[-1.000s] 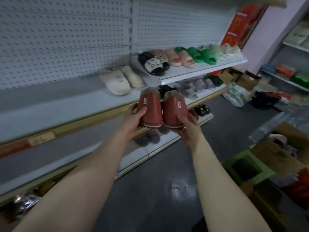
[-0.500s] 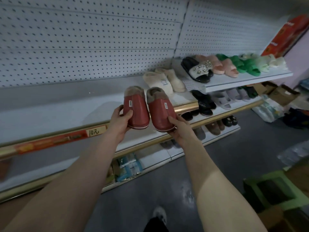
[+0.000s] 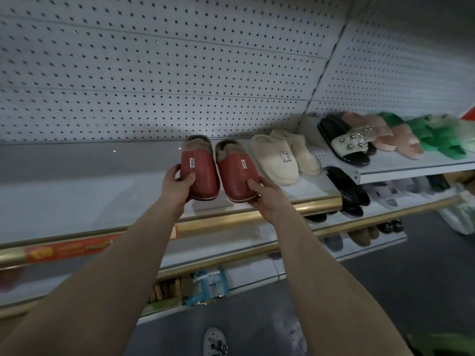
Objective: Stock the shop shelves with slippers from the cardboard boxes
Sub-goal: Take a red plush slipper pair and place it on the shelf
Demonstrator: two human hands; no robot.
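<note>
Red slippers in grip of left hand, right hand; gold shelf edge near

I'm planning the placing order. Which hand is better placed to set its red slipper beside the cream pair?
Right, probably. The right hand grips the red slipper nearest the cream pair; the left hand holds the other slipper farther left.

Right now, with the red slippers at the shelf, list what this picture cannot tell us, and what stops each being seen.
Head view only.
- Whether the red slippers touch the shelf: left hand, right hand and the slippers hide their soles.
- How many green slippers: blurred near the right edge.
- The red label on the rail: blurred, unreadable.
- The cardboard boxes: outside the frame.
</note>
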